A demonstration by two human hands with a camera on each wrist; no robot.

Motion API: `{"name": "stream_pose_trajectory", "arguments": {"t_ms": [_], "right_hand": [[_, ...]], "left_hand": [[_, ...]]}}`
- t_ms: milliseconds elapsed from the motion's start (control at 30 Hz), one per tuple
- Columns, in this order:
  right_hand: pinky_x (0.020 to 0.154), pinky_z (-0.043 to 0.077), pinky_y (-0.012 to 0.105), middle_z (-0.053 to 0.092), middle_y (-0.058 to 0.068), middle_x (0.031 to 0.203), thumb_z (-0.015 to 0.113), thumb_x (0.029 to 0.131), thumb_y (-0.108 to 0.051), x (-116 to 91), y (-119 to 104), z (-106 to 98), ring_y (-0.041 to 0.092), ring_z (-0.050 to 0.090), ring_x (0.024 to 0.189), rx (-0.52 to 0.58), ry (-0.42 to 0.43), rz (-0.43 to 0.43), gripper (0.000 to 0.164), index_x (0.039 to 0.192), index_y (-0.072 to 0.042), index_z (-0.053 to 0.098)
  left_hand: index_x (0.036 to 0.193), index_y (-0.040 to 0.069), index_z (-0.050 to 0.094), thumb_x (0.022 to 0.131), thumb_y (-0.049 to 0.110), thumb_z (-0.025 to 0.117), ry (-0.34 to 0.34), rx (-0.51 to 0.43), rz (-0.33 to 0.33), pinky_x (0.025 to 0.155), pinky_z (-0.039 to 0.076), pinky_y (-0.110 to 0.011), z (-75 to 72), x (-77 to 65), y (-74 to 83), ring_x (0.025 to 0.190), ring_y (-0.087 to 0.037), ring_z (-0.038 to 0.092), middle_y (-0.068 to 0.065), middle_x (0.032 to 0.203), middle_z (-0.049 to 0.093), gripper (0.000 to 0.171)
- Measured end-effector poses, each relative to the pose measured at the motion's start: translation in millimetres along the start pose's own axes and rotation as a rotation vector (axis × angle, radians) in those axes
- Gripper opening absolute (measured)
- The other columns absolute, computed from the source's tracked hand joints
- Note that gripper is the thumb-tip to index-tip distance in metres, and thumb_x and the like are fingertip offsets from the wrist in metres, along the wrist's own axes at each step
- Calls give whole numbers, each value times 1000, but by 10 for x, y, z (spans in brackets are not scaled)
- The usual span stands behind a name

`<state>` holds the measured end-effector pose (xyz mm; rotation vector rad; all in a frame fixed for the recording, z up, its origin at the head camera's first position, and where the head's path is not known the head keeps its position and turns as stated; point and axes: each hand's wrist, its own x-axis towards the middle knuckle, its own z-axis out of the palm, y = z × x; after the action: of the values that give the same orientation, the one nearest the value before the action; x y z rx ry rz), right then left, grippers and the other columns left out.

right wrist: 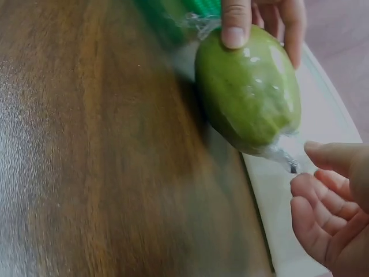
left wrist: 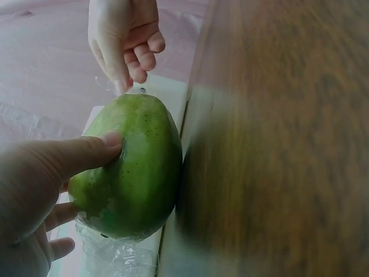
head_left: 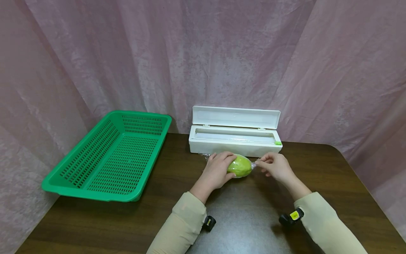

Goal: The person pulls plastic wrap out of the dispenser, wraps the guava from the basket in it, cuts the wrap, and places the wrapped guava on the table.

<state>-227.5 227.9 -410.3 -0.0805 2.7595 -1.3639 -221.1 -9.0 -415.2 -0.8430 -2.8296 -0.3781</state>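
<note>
A green mango (head_left: 240, 166) wrapped in clear plastic film lies on its side against the front of a white box. My left hand (head_left: 219, 168) grips it from the left, the thumb on the near side and the fingers over the top. Behind that hand bunches loose film (left wrist: 118, 254). At the mango's right end the film (right wrist: 282, 157) is twisted into a short tail. My right hand (head_left: 275, 167) is right at this tail, thumb and forefinger apart on either side of its tip, the other fingers loosely curled.
The white film dispenser box (head_left: 219, 149) stands by the curtain (head_left: 234, 53) with its lid (head_left: 235, 118) raised and a roll inside. A green slider (head_left: 277, 143) sits at its right end. To the left is a green perforated basket (head_left: 149, 165) on the brown table (head_left: 177, 190).
</note>
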Motion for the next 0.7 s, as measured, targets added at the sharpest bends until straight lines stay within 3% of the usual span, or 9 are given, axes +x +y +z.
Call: {"name": "stream_pose_trajectory", "arguments": {"t_ms": [200, 333, 533, 700], "right_hand": [[56, 54, 27, 68, 21, 88, 64, 90, -15, -14, 26, -16, 15, 64, 70, 2, 19, -65, 20, 100, 3, 67], [54, 52, 25, 67, 18, 83, 64, 90, -15, -1, 54, 36, 12, 59, 62, -41, 47, -128, 17, 96, 0, 68], [68, 49, 21, 66, 8, 87, 66, 88, -11, 10, 97, 143, 6, 56, 76, -141, 112, -312, 7, 88, -5, 69], [69, 49, 21, 66, 8, 87, 66, 88, -11, 8, 101, 201, 9, 57, 79, -118, 117, -354, 6, 88, -5, 69]], "left_hand": [[137, 20, 49, 83, 41, 70, 0, -1, 0, 110, 30, -46, -18, 5, -8, 129, -15, 44, 2, 137, 49, 62], [137, 20, 49, 83, 41, 70, 3, -2, 1, 110, 30, -46, -7, 6, -11, 129, -15, 44, 2, 137, 50, 62], [137, 20, 49, 82, 40, 71, 13, -9, 4, 110, 30, -46, -4, -2, -3, 128, -15, 46, 3, 136, 50, 62], [136, 20, 50, 82, 40, 72, 22, -13, 8, 109, 32, -46, -7, -8, -1, 127, -15, 47, 3, 135, 51, 62]]}}
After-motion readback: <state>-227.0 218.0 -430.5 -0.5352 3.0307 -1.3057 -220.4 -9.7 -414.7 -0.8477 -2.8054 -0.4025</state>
